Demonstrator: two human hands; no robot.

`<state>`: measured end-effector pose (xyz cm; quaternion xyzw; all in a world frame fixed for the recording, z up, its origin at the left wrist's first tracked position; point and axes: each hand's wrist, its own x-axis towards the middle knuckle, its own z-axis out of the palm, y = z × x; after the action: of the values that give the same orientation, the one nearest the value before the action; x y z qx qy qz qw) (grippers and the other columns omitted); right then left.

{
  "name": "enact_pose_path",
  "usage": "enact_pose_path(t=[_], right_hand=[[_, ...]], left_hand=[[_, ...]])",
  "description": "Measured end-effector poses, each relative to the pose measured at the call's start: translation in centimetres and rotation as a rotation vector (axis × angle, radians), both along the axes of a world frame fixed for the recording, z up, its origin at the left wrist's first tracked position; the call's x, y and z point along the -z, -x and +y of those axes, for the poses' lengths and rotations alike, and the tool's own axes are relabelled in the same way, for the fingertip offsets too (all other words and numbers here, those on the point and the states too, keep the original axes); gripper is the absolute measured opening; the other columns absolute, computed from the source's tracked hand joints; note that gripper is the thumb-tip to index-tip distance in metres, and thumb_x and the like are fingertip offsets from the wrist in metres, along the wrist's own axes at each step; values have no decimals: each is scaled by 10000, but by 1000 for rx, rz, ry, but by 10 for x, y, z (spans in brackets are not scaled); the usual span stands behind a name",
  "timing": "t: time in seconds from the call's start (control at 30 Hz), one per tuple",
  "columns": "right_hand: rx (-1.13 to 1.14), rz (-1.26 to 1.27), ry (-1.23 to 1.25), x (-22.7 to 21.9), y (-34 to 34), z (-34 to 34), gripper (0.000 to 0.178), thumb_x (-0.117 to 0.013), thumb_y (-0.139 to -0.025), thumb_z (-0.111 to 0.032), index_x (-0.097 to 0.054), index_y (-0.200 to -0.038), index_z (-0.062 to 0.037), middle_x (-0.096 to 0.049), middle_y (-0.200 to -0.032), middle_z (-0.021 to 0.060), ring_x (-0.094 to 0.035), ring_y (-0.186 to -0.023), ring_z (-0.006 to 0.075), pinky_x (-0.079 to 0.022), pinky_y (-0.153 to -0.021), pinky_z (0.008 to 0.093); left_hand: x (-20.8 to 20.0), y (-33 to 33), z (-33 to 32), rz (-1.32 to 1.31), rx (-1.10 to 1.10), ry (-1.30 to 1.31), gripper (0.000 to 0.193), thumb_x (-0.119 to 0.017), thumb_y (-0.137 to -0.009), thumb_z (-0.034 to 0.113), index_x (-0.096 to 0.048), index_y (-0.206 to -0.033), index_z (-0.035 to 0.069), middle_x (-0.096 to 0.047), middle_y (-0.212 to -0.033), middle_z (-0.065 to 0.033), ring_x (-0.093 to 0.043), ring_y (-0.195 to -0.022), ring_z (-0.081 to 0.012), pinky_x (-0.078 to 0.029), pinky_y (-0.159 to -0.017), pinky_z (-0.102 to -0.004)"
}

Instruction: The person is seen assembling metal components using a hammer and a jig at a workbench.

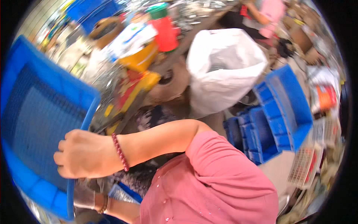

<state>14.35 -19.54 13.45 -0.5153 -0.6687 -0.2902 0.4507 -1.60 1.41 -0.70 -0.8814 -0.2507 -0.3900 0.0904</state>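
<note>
A blue plastic crate (pixel 91 108) with a mesh-like base fills the left side, tilted up. My right arm, in a pink sleeve with a dark red bead bracelet, reaches across to the left. My right hand (pixel 84 153) is closed over the crate's near rim, its fingers curled to the inside. Lower down, my left hand (pixel 85 197) meets the outside of the same crate near its bottom corner. The crate hides the left fingers, and that wrist also wears a bracelet. The crate's inside shows no contents that I can make out.
A large open white sack (pixel 223 87) stands beyond my arm. Blue divided bins (pixel 285 108) are stacked to its right, near white baskets (pixel 304 166). A red container with a green top (pixel 164 33) stands among blurred clutter. Another person's pink clothing (pixel 270 15) shows at the top right.
</note>
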Motion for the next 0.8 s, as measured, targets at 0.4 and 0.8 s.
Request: enact_pose_path(t=[0.4,0.8], right_hand=[[555,-115,60,4,41,-207,132,-646,-839,-220,-607,-808,-97,-598,-686,27,-655,-631,236,-497,-576,364],[1473,447,388,-53,119,-434,366,-793,-847,-265,-699,-1150,-83,-668,-795,201,-656,-753,405,-497,-647,464]], left_hand=[[-7,-93,-94,383,342,-330,183,-613,-1000,210,-664,-1161,141,-677,-1127,-11,-634,-1046,-187,-510,-960,-408],[-104,-222,-438,-58,1693,302,451,-738,-955,283,-613,-1320,50,-712,-1212,-124,-697,-1031,-231,-552,-857,-375]])
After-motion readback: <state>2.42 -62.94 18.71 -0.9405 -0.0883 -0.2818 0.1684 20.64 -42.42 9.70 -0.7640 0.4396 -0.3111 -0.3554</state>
